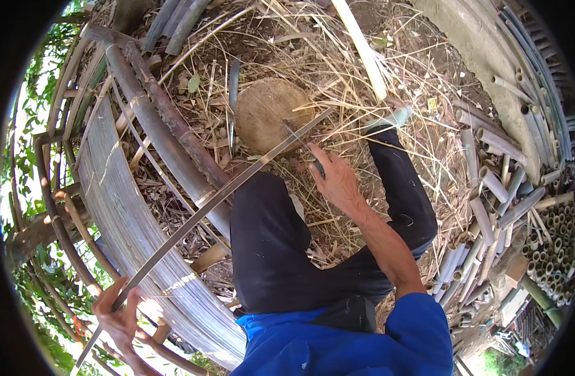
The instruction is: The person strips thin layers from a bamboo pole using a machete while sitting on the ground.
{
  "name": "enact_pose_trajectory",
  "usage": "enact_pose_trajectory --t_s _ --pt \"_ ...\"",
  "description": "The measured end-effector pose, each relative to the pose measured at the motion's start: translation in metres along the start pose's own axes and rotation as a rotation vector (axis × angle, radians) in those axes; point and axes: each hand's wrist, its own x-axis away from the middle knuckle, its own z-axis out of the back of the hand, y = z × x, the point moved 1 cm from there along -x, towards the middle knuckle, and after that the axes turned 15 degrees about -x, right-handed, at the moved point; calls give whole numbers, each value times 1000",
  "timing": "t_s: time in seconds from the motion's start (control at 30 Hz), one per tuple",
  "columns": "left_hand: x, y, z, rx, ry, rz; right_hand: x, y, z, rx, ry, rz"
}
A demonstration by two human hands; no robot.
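Note:
My left hand, at the lower left, is closed around a long flat bamboo strip. The strip slants up to the right across my left knee, its far end over the round wooden block. My right hand grips a knife by its dark handle. The knife's thin blade points up and left, crossing the strip near its far end; whether the two touch I cannot tell. Left of the block lies another long, narrow dark blade on the ground.
Thick bamboo poles run along my left, beside a sloping grey slatted panel. Dry straw and shavings litter the ground. A pale split bamboo length lies ahead. Cut bamboo pieces are piled at the right.

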Motion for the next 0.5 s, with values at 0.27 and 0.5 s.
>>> enact_pose_trajectory --t_s 0.27,0.5 --pt "30 -13 75 -179 -6 16 -2 -4 -9 -72 -67 19" --pt "18 10 101 -624 227 -304 9 4 -13 -189 -86 -3"
